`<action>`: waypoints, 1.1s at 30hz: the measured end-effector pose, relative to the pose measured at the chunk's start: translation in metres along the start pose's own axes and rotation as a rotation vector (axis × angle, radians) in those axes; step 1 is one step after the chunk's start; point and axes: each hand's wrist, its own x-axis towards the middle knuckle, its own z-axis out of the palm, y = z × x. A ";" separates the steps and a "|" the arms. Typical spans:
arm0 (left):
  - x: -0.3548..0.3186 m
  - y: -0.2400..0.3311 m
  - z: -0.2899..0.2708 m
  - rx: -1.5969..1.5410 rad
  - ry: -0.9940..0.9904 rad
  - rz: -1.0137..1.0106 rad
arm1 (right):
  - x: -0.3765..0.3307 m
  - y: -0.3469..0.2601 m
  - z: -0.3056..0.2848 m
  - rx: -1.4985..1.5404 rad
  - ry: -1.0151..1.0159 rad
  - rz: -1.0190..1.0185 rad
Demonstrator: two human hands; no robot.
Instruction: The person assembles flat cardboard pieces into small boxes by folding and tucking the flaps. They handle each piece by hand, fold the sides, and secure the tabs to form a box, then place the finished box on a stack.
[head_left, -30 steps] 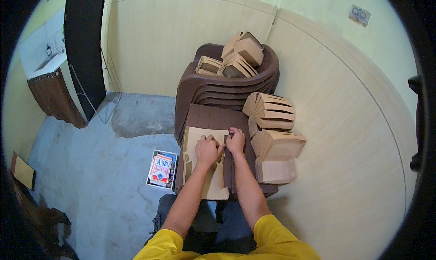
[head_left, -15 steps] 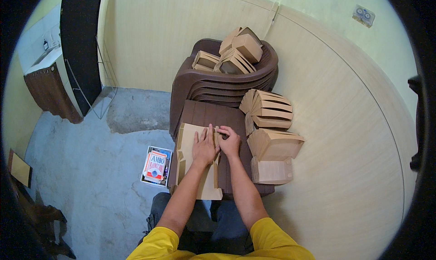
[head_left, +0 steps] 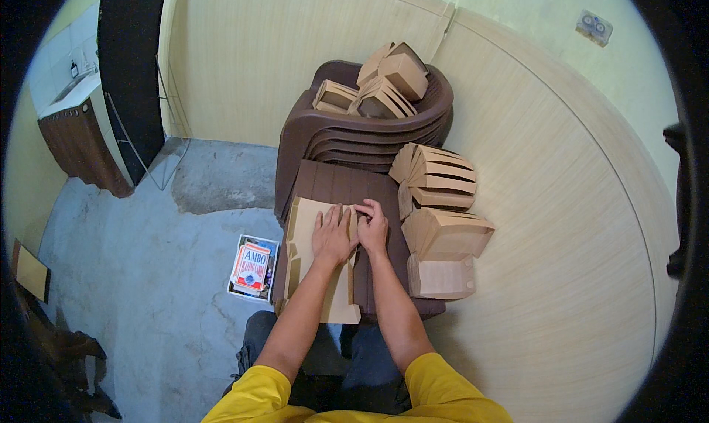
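A brown cardboard box blank (head_left: 309, 218) lies lengthwise in front of me on a dark brown, ribbed seat-like surface (head_left: 388, 279). Its long side flaps are partly raised. My left hand (head_left: 332, 237) rests flat on the middle of the blank, fingers stretched away from me. Right beside it, my right hand (head_left: 372, 227) is at the blank's right edge, its fingers bent and closed on the folded side flap near the far end. The exact grip under those fingers is partly hidden.
Folded cardboard boxes (head_left: 443, 176) and an open nested stack of them (head_left: 450, 235) stand along the right edge. More boxes (head_left: 384, 94) sit on the stacked brown plastic chairs (head_left: 295, 142) behind. A white basket (head_left: 255, 299) holding packets stands on the floor at left.
My right hand has shifted slightly along the right flap, its fingers a little farther away from me. My left hand stays pressed on the blank.
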 end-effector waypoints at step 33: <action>0.024 -0.008 0.011 -0.322 0.239 -0.106 | -0.066 -0.023 -0.058 0.402 -0.208 0.267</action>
